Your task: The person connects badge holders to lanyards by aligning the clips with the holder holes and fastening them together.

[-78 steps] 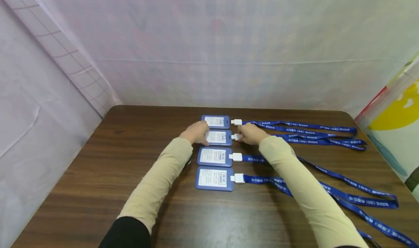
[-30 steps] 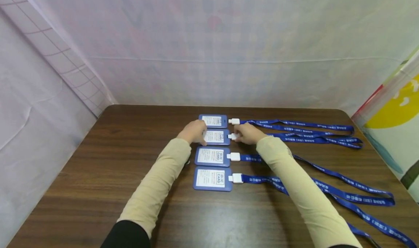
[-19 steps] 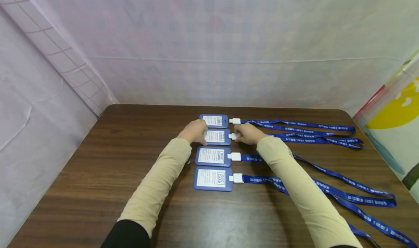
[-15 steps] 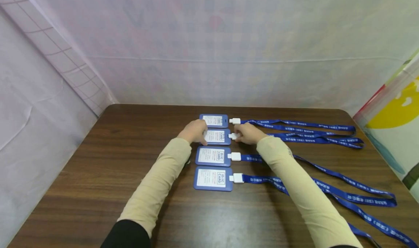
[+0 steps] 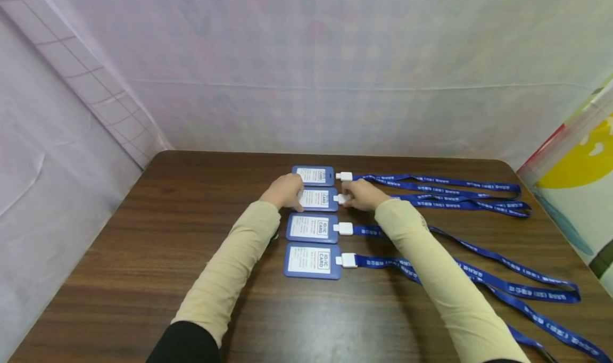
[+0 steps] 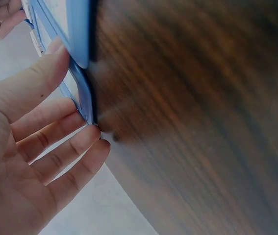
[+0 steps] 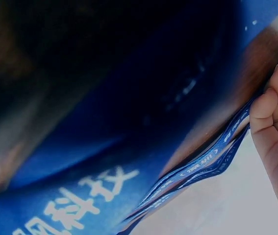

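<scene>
Several blue ID card holders lie flat in a column, each with a white-clipped blue lanyard to its right. My left hand [image 5: 283,192] grips the second card holder from the back [image 5: 318,199] at its left end, thumb on the near edge, fingers toward the far edge. In the left wrist view the thumb [image 6: 55,63] and fingertips lie at the card holder's blue border. My right hand [image 5: 365,195] pinches the white clip [image 5: 342,199] of the matching lanyard [image 5: 445,203], right at the holder's slotted end. In the right wrist view the curled fingers hide that clip.
The back card holder [image 5: 313,175] has its white clip [image 5: 344,176] just to its right. Nearer lie a third card holder [image 5: 312,228] and a front one [image 5: 312,261], clips overlapping their slots. Lanyards [image 5: 522,291] trail across the right of the brown wooden table [image 5: 129,256], under my right sleeve.
Both hands keep their places at the second card holder and its clip. Only the head view has shifted slightly.
</scene>
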Motion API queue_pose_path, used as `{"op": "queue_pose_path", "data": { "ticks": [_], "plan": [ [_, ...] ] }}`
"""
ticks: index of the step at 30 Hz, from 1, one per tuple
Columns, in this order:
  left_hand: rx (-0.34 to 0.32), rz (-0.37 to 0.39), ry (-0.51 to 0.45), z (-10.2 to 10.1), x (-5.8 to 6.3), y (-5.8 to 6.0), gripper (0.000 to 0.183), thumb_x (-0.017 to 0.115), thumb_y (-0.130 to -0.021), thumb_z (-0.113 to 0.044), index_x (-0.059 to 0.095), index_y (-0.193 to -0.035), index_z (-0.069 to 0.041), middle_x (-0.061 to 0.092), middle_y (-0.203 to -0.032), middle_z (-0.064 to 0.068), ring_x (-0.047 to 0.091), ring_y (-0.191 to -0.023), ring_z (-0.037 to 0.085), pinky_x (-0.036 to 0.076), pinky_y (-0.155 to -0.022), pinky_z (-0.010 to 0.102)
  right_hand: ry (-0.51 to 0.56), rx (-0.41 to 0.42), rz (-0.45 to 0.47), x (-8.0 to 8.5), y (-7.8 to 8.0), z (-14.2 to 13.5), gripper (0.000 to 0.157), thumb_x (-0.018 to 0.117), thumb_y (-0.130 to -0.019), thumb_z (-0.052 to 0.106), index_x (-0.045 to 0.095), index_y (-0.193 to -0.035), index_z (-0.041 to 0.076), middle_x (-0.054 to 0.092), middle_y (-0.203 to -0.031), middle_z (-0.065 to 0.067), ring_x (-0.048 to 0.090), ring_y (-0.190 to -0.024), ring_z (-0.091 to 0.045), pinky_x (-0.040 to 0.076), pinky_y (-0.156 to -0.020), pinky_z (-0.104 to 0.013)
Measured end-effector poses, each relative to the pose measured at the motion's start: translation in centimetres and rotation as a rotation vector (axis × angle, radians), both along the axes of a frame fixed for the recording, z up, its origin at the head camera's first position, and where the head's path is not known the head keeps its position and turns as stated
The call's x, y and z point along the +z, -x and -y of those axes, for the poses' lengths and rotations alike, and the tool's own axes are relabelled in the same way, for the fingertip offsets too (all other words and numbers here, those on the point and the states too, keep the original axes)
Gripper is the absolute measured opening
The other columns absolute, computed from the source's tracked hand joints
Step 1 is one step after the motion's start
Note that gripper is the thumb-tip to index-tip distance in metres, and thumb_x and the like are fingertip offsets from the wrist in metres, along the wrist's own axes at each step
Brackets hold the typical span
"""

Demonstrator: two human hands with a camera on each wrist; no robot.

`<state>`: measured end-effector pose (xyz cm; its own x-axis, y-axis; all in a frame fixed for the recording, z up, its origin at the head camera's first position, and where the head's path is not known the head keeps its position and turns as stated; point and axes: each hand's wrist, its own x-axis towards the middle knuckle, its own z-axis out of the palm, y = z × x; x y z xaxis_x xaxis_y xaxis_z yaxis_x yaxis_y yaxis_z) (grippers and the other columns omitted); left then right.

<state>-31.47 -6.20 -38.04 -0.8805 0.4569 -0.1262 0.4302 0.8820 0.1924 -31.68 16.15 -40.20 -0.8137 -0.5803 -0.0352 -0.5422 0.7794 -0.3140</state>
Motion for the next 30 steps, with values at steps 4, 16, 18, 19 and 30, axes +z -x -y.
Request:
{"op": "queue_pose_path", "data": {
  "ticks": [4,16,18,19,30],
  "plan": [
    [-0.002,0.002,-0.004,0.02,0.06,0.02,0.04,0.084,-0.061,-0.022,0.047,-0.053,-0.01,0.046,-0.063,0.001,0.042,-0.062,0.016,0.038,-0.056,0.028,-0.003,-0.028,0.028,0.15,-0.05,0.07,0.019,0.07,-0.079,0.013,0.057,-0.088,0.004,0.058,-0.075,-0.006,0.053,-0.068,-0.02,0.046,-0.064,-0.033],
    [0.006,0.02,-0.005,0.03,-0.07,0.03,0.039,0.083,-0.062,-0.023,0.049,-0.055,-0.008,0.046,-0.065,0.002,0.041,-0.064,0.016,0.036,-0.057,0.028,0.003,-0.024,0.019,0.01,-0.14,-0.06,0.019,0.069,-0.079,0.013,0.056,-0.089,0.004,0.057,-0.073,-0.006,0.052,-0.067,-0.02,0.046,-0.063,-0.033],
    [-0.002,0.011,-0.002,0.02,-0.11,0.04,0.037,0.083,-0.062,-0.024,0.051,-0.057,-0.007,0.048,-0.067,0.002,0.043,-0.065,0.017,0.038,-0.058,0.028,0.007,-0.031,0.02,-0.01,-0.22,-0.11,0.019,0.069,-0.079,0.012,0.056,-0.089,0.003,0.057,-0.074,-0.006,0.052,-0.068,-0.02,0.046,-0.063,-0.033],
    [-0.005,0.009,-0.005,0.02,-0.12,0.04,0.037,0.083,-0.062,-0.023,0.051,-0.057,-0.007,0.048,-0.067,0.003,0.043,-0.065,0.017,0.038,-0.058,0.029,0.007,-0.031,0.017,-0.02,-0.24,-0.12,0.018,0.069,-0.08,0.012,0.056,-0.09,0.003,0.057,-0.074,-0.006,0.052,-0.067,-0.02,0.046,-0.063,-0.033],
    [-0.04,0.007,-0.012,0.66,-0.23,-0.12,0.036,0.081,-0.065,-0.026,0.067,-0.088,-0.002,0.059,-0.093,0.009,0.053,-0.084,0.021,0.045,-0.077,0.034,-0.016,-0.032,0.004,0.06,-0.27,0.12,0.02,0.069,-0.08,0.014,0.058,-0.091,0.002,0.057,-0.074,-0.006,0.052,-0.068,-0.021,0.046,-0.064,-0.034]
  ]
}}
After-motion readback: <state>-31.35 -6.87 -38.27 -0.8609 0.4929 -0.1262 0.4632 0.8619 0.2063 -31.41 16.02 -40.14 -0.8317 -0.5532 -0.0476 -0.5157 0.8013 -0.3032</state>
